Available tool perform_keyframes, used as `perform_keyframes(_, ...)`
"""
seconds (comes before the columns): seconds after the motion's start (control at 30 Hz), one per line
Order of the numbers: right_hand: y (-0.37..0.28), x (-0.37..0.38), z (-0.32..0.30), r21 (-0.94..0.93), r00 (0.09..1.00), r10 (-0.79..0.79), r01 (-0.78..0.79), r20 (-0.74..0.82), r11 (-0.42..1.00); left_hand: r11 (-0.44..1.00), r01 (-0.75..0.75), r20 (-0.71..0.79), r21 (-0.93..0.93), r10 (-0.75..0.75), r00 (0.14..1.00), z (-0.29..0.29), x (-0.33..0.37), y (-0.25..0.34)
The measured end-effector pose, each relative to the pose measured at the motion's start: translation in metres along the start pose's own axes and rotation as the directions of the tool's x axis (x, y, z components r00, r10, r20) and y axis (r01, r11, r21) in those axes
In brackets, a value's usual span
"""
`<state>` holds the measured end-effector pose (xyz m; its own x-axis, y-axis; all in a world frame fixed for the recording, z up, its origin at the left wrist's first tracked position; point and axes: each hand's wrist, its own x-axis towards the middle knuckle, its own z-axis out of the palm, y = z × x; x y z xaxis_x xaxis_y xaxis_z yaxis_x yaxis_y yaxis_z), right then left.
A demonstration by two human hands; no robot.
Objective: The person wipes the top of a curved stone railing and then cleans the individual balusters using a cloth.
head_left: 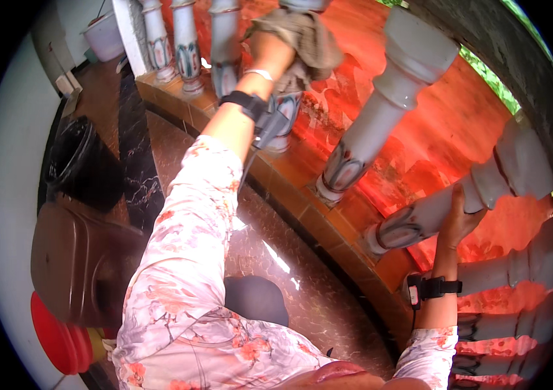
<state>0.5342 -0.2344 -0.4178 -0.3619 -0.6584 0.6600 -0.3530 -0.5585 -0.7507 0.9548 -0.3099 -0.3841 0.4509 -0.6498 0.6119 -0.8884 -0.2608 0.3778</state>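
Observation:
My left hand (pixel 270 53) reaches out to the top middle, closed on a brown cloth (pixel 312 45). The bunched cloth lies against a grey-white baluster (pixel 281 120) with a painted leaf pattern at its foot, and covers most of that baluster's middle. On the right, my right hand (pixel 459 218) wraps round another painted baluster (pixel 419 214), below its ringed collar. Its thumb shows along the shaft, while some fingers are hidden behind. Between the two hands stands a further baluster (pixel 370 123), untouched.
Orange sheeting (pixel 458 110) hangs behind the balusters. They stand on a curved tiled ledge (pixel 302 195), under a dark rail (pixel 516 45). At left are a black bucket (pixel 88 166), a brown plastic stool (pixel 72 260) and a red tub (pixel 59 331). A white tub (pixel 104 38) stands farther back.

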Motion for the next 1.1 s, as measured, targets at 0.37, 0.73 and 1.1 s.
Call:
perform_keyframes(0.37,0.011,0.009,-0.005,-0.099,0.997,-0.068,0.070,0.026,0.993,0.704,-0.624,-0.325,0.341,0.711,0.624,0.017,-0.046,0.019)
perform_keyframes(0.73,-0.004,-0.002,-0.002,0.018,0.997,0.012,-0.013,0.080,1.000,0.299,-0.619,0.520,0.726,0.349,0.779,-0.002,0.033,0.094)
perform_keyframes(1.1,-0.011,-0.003,-0.001,-0.013,0.993,0.044,-0.042,0.110,0.999,0.471,-0.602,0.304,0.645,0.565,0.767,0.172,-0.089,-0.006)
